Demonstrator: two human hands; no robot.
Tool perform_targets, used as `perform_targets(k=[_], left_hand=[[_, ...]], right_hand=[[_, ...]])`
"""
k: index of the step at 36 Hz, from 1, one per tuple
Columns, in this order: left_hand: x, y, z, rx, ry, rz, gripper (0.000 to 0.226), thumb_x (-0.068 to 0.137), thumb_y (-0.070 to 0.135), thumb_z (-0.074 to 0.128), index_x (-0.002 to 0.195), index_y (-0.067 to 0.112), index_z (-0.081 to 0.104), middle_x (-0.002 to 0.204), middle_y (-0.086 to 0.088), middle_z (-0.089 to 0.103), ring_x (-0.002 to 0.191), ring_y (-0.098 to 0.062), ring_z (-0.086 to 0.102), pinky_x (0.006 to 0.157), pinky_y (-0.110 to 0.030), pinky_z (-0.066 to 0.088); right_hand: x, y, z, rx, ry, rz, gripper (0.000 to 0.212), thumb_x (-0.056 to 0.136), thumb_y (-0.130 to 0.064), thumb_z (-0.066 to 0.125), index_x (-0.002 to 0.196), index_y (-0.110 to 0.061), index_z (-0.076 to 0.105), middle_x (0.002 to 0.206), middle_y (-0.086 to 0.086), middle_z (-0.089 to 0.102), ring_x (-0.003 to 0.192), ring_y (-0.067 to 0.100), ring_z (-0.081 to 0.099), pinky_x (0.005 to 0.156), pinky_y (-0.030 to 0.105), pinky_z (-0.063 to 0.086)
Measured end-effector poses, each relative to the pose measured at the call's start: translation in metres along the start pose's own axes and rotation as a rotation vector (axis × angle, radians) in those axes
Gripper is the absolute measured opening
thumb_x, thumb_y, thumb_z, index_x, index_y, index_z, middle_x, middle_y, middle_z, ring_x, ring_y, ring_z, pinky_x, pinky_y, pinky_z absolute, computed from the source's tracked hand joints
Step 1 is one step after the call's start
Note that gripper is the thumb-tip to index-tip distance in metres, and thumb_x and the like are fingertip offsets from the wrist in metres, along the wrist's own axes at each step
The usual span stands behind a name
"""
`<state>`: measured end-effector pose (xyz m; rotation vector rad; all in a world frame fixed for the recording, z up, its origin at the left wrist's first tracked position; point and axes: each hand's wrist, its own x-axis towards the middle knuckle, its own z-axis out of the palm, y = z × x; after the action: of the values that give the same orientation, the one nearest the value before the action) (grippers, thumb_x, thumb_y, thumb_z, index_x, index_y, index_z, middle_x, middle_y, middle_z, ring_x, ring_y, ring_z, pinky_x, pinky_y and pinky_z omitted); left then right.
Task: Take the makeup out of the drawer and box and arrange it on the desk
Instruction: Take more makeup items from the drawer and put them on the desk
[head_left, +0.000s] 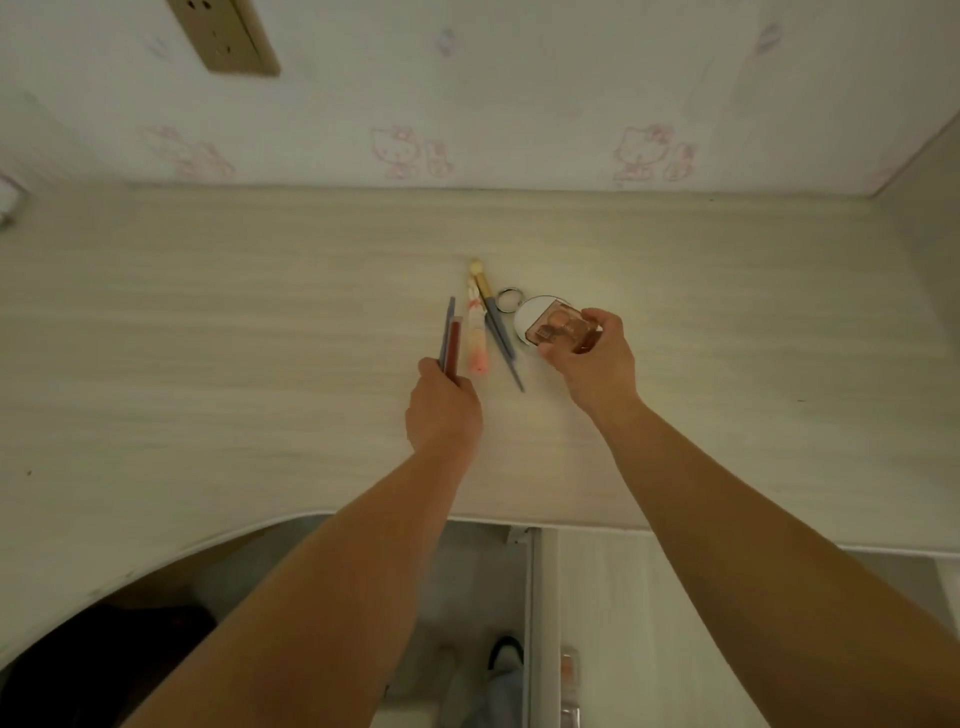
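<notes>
On the pale wooden desk (208, 338) lie a pink tube with a white figure cap (476, 338) and a blue-handled brush (497, 332), side by side. My left hand (444, 410) grips two slim sticks, one blue-grey and one red (451, 340), their tips pointing away over the desk. My right hand (592, 353) holds a clear brown compact (558, 328) just above a round white mirror with a key ring (524, 312). Below the desk edge a drawer (540, 623) stands open, with a small item (570, 670) at its side.
A wall with pink cat drawings (410, 150) rises behind the desk, and a socket (228, 36) sits high on the left. The desk's front edge curves inward at the lower left. A shoe (504, 660) shows on the floor below.
</notes>
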<state>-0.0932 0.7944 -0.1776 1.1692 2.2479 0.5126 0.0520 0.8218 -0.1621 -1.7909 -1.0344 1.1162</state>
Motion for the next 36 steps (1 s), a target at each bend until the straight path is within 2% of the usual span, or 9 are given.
perform_targets(k=[2,4,6,9,11,18,22,31,36], left_hand=[[0.015,-0.001,0.000,0.067,0.045,0.022,0.020,0.097,0.025,0.041,0.110,0.011,0.045,0.095,-0.009,0.060,0.087,-0.030,0.058,0.066,-0.035,0.040],[0.028,-0.001,0.000,0.116,0.065,0.025,0.022,0.097,0.028,0.040,0.112,0.012,0.045,0.098,-0.011,0.062,0.087,-0.030,0.059,0.067,-0.036,0.041],[0.037,-0.001,0.001,0.162,0.077,0.035,0.024,0.097,0.028,0.041,0.113,0.012,0.046,0.101,-0.011,0.062,0.091,-0.029,0.059,0.071,-0.037,0.042],[0.044,-0.003,0.005,0.223,0.094,0.092,0.027,0.096,0.027,0.043,0.117,0.011,0.046,0.110,-0.009,0.058,0.104,-0.028,0.053,0.082,-0.039,0.042],[0.046,-0.003,0.009,0.237,0.109,0.114,0.030,0.096,0.028,0.044,0.120,0.011,0.045,0.118,-0.008,0.053,0.110,-0.027,0.049,0.087,-0.038,0.041],[0.054,0.006,0.018,0.274,0.113,0.150,0.040,0.097,0.036,0.043,0.131,0.015,0.039,0.130,-0.009,0.040,0.118,-0.027,0.040,0.090,-0.037,0.037],[0.054,0.009,0.019,0.281,0.092,0.146,0.047,0.096,0.040,0.043,0.138,0.020,0.035,0.134,-0.009,0.034,0.119,-0.027,0.037,0.091,-0.036,0.035],[0.043,0.013,0.003,0.192,-0.002,0.152,0.052,0.096,0.033,0.044,0.142,0.013,0.030,0.138,-0.013,0.034,0.125,-0.029,0.035,0.098,-0.037,0.037],[0.025,0.012,-0.003,0.137,-0.001,0.073,0.057,0.093,0.032,0.047,0.144,0.015,0.027,0.140,-0.012,0.031,0.129,-0.028,0.031,0.100,-0.041,0.036]], right_hand=[[0.010,-0.001,0.007,-0.073,0.028,-0.040,0.064,0.073,-0.027,0.077,0.127,-0.019,0.044,0.111,-0.004,0.055,0.096,0.012,0.053,0.075,0.018,0.040],[0.021,0.000,0.013,-0.187,0.057,-0.097,0.066,0.070,-0.033,0.079,0.125,-0.020,0.047,0.117,-0.002,0.053,0.107,0.016,0.050,0.084,0.021,0.041],[0.028,0.000,0.017,-0.310,0.064,-0.134,0.065,0.069,-0.036,0.078,0.125,-0.020,0.049,0.128,0.003,0.043,0.120,0.020,0.038,0.093,0.022,0.032],[0.034,0.005,0.023,-0.400,0.078,-0.147,0.066,0.070,-0.039,0.077,0.127,-0.020,0.048,0.134,0.005,0.036,0.124,0.022,0.031,0.097,0.023,0.028],[0.033,0.008,0.025,-0.410,0.094,-0.153,0.067,0.070,-0.040,0.076,0.128,-0.020,0.046,0.133,0.005,0.038,0.123,0.023,0.033,0.099,0.025,0.029],[0.030,0.021,0.027,-0.432,0.145,-0.229,0.068,0.075,-0.042,0.071,0.130,-0.015,0.042,0.129,0.005,0.044,0.119,0.023,0.039,0.099,0.032,0.036],[0.030,0.021,0.027,-0.467,0.134,-0.234,0.069,0.078,-0.044,0.069,0.133,-0.014,0.039,0.131,0.006,0.043,0.119,0.024,0.038,0.099,0.032,0.035],[0.011,0.020,0.018,-0.399,0.031,-0.149,0.100,0.074,-0.035,0.076,0.149,-0.019,0.011,0.142,0.005,0.033,0.132,0.021,0.031,0.105,0.032,0.033],[-0.020,0.030,0.013,-0.296,0.049,-0.072,0.085,0.082,-0.024,0.069,0.148,-0.020,0.016,0.143,0.003,0.033,0.130,0.020,0.038,0.105,0.034,0.039]])
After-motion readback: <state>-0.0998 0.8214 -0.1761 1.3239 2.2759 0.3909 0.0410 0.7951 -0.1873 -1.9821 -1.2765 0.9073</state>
